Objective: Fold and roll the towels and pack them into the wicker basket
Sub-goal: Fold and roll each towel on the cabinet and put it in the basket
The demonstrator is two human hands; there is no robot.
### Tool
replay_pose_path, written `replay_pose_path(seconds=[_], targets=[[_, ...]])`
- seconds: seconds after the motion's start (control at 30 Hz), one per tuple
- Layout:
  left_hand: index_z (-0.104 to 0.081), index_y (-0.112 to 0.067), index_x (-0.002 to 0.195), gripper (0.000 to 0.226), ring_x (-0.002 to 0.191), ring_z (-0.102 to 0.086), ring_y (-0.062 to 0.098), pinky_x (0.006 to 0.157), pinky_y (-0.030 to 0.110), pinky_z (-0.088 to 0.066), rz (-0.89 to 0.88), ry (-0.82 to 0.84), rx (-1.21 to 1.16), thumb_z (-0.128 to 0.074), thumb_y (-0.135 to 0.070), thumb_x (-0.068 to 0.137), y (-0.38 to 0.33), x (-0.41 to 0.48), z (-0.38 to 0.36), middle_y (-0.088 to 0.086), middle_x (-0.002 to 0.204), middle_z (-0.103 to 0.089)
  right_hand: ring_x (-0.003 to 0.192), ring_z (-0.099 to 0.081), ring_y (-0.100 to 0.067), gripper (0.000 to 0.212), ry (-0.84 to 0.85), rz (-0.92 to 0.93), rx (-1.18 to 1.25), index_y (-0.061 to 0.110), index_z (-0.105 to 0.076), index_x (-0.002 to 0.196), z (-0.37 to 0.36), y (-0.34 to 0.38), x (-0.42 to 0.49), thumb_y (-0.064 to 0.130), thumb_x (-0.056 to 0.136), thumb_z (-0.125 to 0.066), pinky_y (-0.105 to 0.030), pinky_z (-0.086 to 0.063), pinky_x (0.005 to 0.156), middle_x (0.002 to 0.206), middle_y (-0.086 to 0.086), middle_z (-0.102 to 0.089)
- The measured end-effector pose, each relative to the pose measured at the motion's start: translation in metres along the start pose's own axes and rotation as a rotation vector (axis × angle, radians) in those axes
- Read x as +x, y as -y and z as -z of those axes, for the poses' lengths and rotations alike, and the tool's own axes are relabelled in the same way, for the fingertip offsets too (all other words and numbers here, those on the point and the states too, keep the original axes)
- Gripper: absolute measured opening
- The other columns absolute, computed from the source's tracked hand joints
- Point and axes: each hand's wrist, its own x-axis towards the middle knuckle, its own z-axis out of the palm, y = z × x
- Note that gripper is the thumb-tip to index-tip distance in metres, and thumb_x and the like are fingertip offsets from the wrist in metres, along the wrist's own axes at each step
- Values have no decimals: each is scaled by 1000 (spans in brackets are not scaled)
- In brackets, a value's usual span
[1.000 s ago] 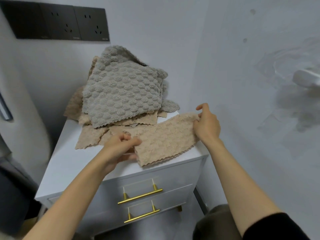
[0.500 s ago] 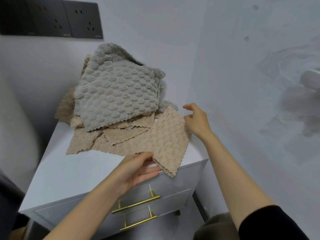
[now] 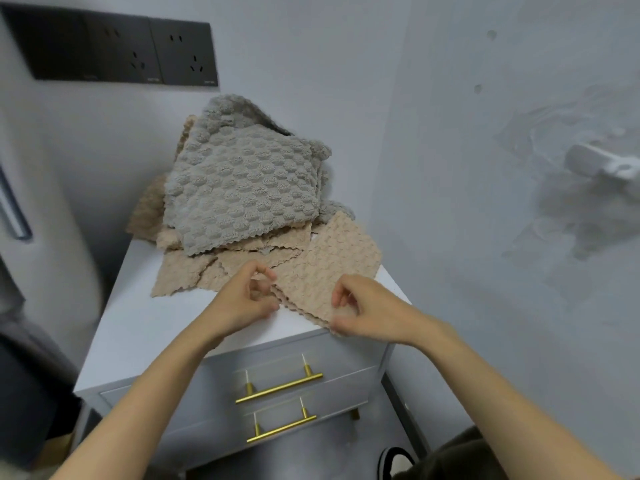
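Note:
A folded beige towel (image 3: 329, 265) lies on the front right of the white cabinet top (image 3: 145, 327). My left hand (image 3: 242, 299) pinches its near left corner. My right hand (image 3: 360, 306) pinches its near right corner at the cabinet's front edge. Behind it is a heap of more beige towels (image 3: 187, 275), with a grey bubble-textured towel (image 3: 242, 188) draped on top against the wall. No wicker basket is in view.
The cabinet has two drawers with gold bar handles (image 3: 278, 388). Black wall sockets (image 3: 114, 50) sit above the pile. A wall runs close along the right side. My shoe (image 3: 394, 460) shows on the floor at the bottom right.
My right hand came from the towel's far corner down to its near right corner. My left hand shifted left along the near edge. The towel now lies folded over.

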Motion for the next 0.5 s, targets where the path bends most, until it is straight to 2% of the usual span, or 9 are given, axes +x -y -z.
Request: replay_pose_path(seconds=[0.1, 0.17, 0.27, 0.37, 0.43, 0.5], targets=[[-54, -39, 114, 52, 89, -61, 10, 82, 30, -52, -185, -5, 303, -65, 1, 82, 4, 5, 1, -4, 105, -56, 94, -32, -10, 48, -11, 51, -318, 28, -38, 98, -20, 1, -8, 49, 71, -73, -29, -35, 76, 101, 10, -38], [-55, -39, 120, 57, 87, -58, 2, 80, 25, -50, -264, 1, 401, -61, 4, 83, 5, 7, 0, -11, 107, -57, 94, -28, -12, 53, -90, 91, -469, 27, -36, 100, -32, 1, -10, 51, 71, -72, -30, -28, 73, 103, 8, -35], [-58, -39, 121, 55, 86, -55, 4, 78, 29, -50, -386, -19, 543, -59, 1, 84, 9, 12, -4, -10, 106, -57, 94, -39, -20, 39, -209, 141, -582, 19, -43, 102, -44, -1, -9, 32, 76, -69, -30, -27, 70, 106, 1, -44], [-64, -37, 115, 40, 85, -52, 8, 71, 31, -48, -420, -63, 618, -59, -8, 87, 10, 15, -7, -10, 98, -54, 78, -47, -21, 29, -292, 167, -604, 17, -49, 91, -46, -6, -8, 16, 70, -70, -29, -30, 62, 91, -1, -53], [-68, -37, 109, 30, 81, -52, 6, 68, 31, -47, -427, -76, 601, -61, -16, 89, 10, 18, -7, -12, 94, -53, 71, -50, -23, 23, -292, 196, -573, 17, -49, 85, -39, -7, -8, 12, 71, -66, -30, -31, 61, 83, -1, -54], [-69, -39, 107, 25, 77, -52, 3, 66, 28, -47, -437, -75, 571, -65, -22, 88, 10, 19, -4, -13, 94, -53, 73, -53, -24, 14, -237, 192, -516, 18, -43, 85, -25, -6, -10, 13, 81, -56, -31, -31, 63, 82, 0, -54]])
